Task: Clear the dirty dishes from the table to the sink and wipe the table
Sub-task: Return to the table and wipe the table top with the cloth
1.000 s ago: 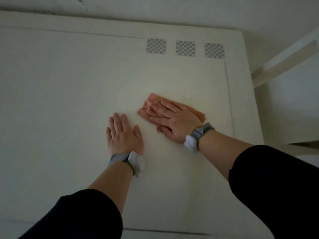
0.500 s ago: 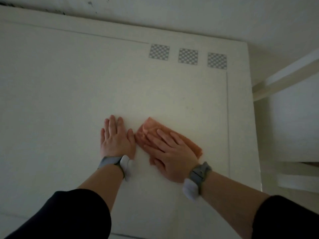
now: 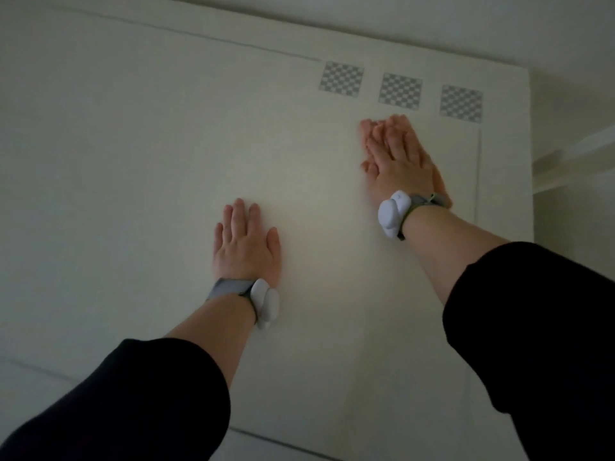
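The white table fills most of the view and no dishes are on it. My right hand lies flat with straight fingers on an orange cloth, pressing it to the tabletop near the far right corner. Only slivers of the cloth show, at the fingertips and beside the wrist. My left hand rests flat on the bare table in the middle, fingers straight, holding nothing.
Three grey checkered squares are printed in a row just beyond my right hand. The table's right edge runs close to that hand, and a white ledge stands past it.
My right hand has slid the cloth away from me and to the right, up to the checkered squares. My left hand has stayed flat on the table.
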Tool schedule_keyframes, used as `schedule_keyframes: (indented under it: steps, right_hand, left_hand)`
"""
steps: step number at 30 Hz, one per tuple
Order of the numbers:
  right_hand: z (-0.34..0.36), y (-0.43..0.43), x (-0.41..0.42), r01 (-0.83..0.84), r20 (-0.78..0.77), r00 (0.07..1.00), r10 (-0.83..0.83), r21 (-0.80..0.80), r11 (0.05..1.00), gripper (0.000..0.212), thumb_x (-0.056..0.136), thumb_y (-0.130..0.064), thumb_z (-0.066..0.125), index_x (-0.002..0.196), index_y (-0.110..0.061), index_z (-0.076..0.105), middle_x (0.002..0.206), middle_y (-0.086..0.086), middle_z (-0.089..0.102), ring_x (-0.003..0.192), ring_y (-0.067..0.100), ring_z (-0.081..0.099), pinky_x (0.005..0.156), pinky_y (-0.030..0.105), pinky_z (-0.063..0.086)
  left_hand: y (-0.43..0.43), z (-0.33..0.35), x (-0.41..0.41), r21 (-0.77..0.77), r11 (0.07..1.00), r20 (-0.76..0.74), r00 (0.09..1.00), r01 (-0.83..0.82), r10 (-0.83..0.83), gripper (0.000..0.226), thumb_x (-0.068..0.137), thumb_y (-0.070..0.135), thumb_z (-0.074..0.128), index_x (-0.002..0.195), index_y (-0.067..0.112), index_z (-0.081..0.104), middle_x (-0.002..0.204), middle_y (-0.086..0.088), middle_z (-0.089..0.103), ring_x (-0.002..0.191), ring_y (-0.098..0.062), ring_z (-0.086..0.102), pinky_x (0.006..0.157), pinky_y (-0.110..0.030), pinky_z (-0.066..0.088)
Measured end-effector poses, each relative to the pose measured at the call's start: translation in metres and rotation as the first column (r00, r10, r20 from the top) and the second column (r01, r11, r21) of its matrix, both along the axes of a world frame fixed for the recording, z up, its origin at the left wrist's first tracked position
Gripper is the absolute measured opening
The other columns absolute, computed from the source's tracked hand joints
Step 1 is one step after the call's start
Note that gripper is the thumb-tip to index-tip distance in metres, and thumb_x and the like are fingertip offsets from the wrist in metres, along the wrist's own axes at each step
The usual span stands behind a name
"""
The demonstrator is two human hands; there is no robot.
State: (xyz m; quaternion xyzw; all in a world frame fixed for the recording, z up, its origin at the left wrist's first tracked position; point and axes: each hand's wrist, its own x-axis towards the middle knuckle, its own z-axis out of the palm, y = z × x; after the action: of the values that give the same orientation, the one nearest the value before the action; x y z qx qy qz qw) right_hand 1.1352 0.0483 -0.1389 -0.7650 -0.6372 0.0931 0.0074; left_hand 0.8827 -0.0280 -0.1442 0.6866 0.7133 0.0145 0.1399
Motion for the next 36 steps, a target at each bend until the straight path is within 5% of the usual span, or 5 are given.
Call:
schedule_keyframes:
  steps: [5, 17, 23, 28, 36]
  right_hand:
    - [0.003, -0.057, -0.054, 0.088, -0.085, 0.993, -0.085, 0.027, 0.996, 0.063, 0.094, -0.034, 0.032, 0.151, -0.035, 0.003, 0.161, -0.004, 0.000, 0.148, 0.027, 0.000, 0.118, 0.047, 0.011]
    - [0.006, -0.237, -0.066, -0.679, -0.005, 0.734, 0.679, 0.007, 0.734, 0.055, 0.089, -0.038, 0.044, 0.143, -0.036, 0.036, 0.154, -0.008, 0.032, 0.143, 0.022, 0.030, 0.112, 0.042, 0.022]
    - [0.005, -0.167, -0.012, -0.205, 0.045, 0.978, 0.204, 0.011, 0.979, 0.053, 0.097, -0.039, 0.033, 0.148, -0.037, 0.020, 0.159, -0.009, 0.014, 0.148, 0.021, 0.010, 0.117, 0.042, 0.019]
    - [-0.001, -0.188, -0.082, 0.210, -0.058, 0.976, -0.209, 0.021, 0.977, 0.063, 0.095, -0.036, 0.035, 0.150, -0.040, 0.004, 0.161, -0.010, -0.002, 0.148, 0.020, -0.004, 0.119, 0.042, 0.003]
    - [0.007, -0.306, -0.233, -0.124, -0.107, 0.987, 0.123, 0.004, 0.992, 0.068, 0.090, -0.037, 0.039, 0.152, -0.030, 0.011, 0.159, -0.008, 0.018, 0.147, 0.024, 0.012, 0.116, 0.049, 0.011]
  left_hand:
    - [0.001, -0.002, 0.001, 0.008, 1.000, 0.006, 1.000, 0.011, -0.011, 0.062, 0.095, 0.042, 0.024, 0.150, 0.015, 0.016, 0.160, -0.007, 0.007, 0.148, -0.024, 0.002, 0.120, -0.037, 0.004]
    - [0.003, 0.000, -0.002, 0.019, 0.999, 0.027, 0.999, 0.033, -0.034, 0.061, 0.096, 0.041, 0.025, 0.149, 0.012, 0.018, 0.159, -0.012, 0.009, 0.148, -0.028, 0.004, 0.121, -0.040, 0.006]
    - [0.003, -0.004, -0.003, 0.026, 0.999, 0.018, 0.999, 0.044, -0.044, 0.063, 0.096, 0.044, 0.022, 0.149, 0.010, 0.017, 0.159, -0.013, 0.008, 0.148, -0.028, 0.004, 0.121, -0.040, 0.005]
    - [0.004, -0.008, -0.006, 0.040, 0.996, 0.031, 0.996, 0.078, -0.079, 0.065, 0.095, 0.045, 0.023, 0.149, 0.008, 0.016, 0.159, -0.015, 0.008, 0.148, -0.029, 0.004, 0.121, -0.042, 0.005]
    - [0.024, 0.006, -0.025, -0.137, 0.974, 0.101, 0.980, 0.182, -0.169, 0.061, 0.098, 0.042, 0.027, 0.147, 0.007, 0.022, 0.157, -0.019, 0.010, 0.146, -0.034, 0.005, 0.119, -0.044, 0.009]
